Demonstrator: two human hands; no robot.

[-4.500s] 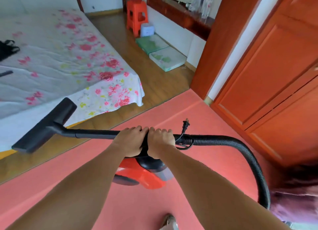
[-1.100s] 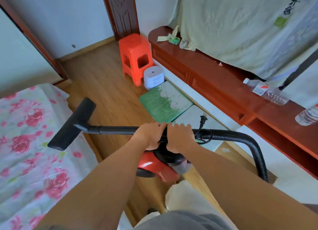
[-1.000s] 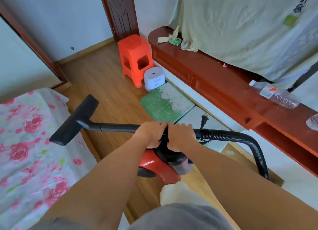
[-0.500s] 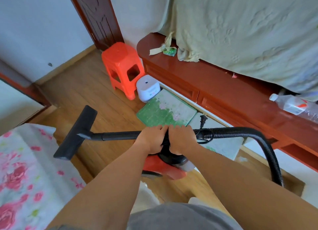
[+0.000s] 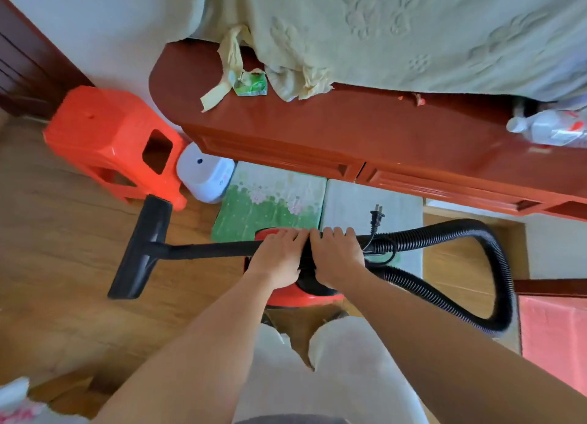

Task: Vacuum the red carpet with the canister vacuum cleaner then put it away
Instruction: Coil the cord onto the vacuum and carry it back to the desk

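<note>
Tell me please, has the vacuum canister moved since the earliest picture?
Yes. The vacuum canister has left the red carpet and is now over the wooden floor, at the edge of the green mat.

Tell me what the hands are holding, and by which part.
The canister vacuum cleaner: left hand and right hand side by side, fingers curled over the black wand above its red body, beside the hose.

Vacuum cleaner [image 5: 305,299] partly under left hand [image 5: 278,261] and right hand [image 5: 338,258]; bottle [image 5: 552,128], red carpet [image 5: 556,338] cropped at right edge.
</note>
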